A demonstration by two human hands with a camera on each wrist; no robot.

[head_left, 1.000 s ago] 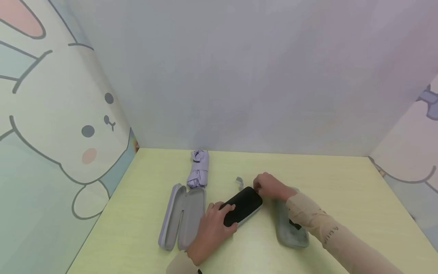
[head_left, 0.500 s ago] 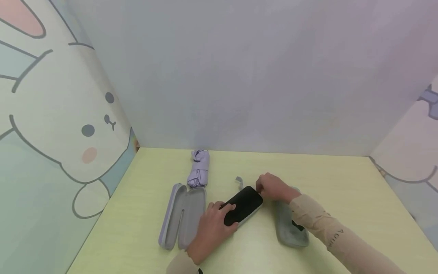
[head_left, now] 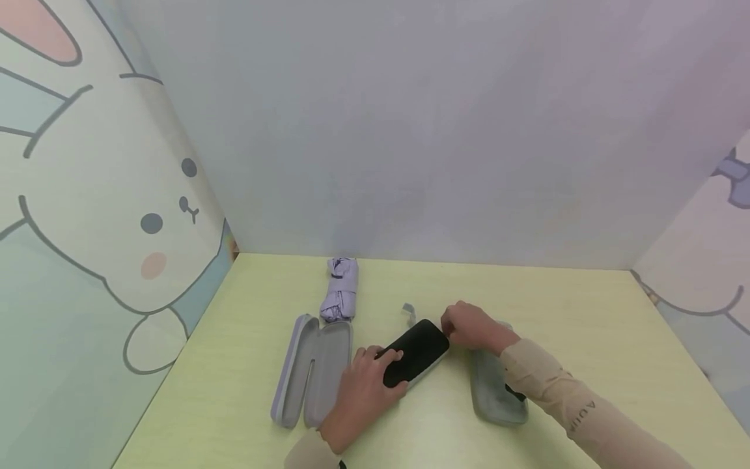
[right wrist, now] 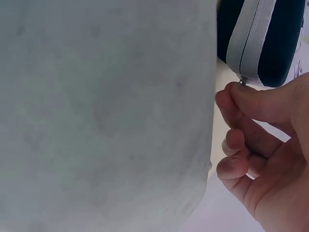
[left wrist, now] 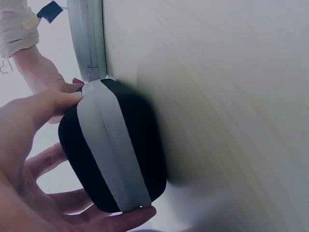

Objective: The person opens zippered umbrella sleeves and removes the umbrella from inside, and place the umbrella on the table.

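Observation:
A black zip case (head_left: 417,352) with a pale grey zipper band (left wrist: 110,140) lies at an angle on the table. My left hand (head_left: 366,394) grips its near left end, thumb and fingers spread around it, as the left wrist view shows. At the far right end, my right hand (head_left: 471,326) pinches the small metal zipper pull (right wrist: 243,82) between thumb and forefinger. In the right wrist view the zipper looks shut along the visible stretch. Beneath my right wrist lies a grey case (head_left: 492,391), partly hidden by the forearm.
A lavender hard case (head_left: 313,374) lies open left of my left hand. Behind it is a folded lavender cloth-like bundle (head_left: 341,290). A short grey strap (head_left: 409,311) extends behind the black case. A wall (head_left: 433,163) borders the yellow table (head_left: 586,326) at the back.
My right hand has shifted slightly to the right, around the black case's far end. My left hand and the case have stayed nearly still.

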